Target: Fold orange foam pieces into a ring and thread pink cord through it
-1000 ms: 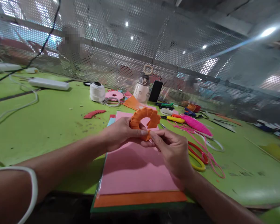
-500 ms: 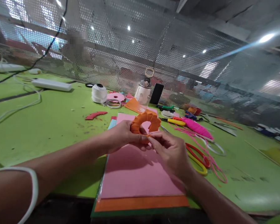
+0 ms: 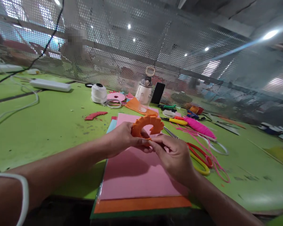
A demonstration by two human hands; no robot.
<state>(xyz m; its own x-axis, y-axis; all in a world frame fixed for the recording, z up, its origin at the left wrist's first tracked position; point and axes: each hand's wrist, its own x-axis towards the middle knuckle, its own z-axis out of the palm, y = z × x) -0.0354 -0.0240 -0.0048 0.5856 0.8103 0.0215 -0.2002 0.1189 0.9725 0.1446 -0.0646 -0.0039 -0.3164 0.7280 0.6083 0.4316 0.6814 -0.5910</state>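
Item: one orange folded ring (image 3: 137, 126), open at its lower right, held in your two hands above a pink sheet (image 3: 141, 179); the sheet lies on a stack with orange and green edges showing at your side of the bench (image 3: 49, 128). Your left hand (image 3: 124, 138): fingers clamped on the lower left of the ring, thumb on top. Your right hand (image 3: 176, 157): thumb and index finger pinched on the ring's lower end, beside your left thumb. To your right on the bench: scissors (image 3: 171, 132) with red and yellow handles, partly hidden by your right hand; a yellow-handled tool (image 3: 178, 121); a bundle of bright pink yarn (image 3: 200, 128), loose strands trailing toward you. To your left: a red folded strip (image 3: 96, 115), lying flat. Farther back: a white spool (image 3: 99, 93), a pink disc (image 3: 116, 96), a pale bottle (image 3: 143, 92), upright, and a dark phone (image 3: 158, 93), leaning beside it
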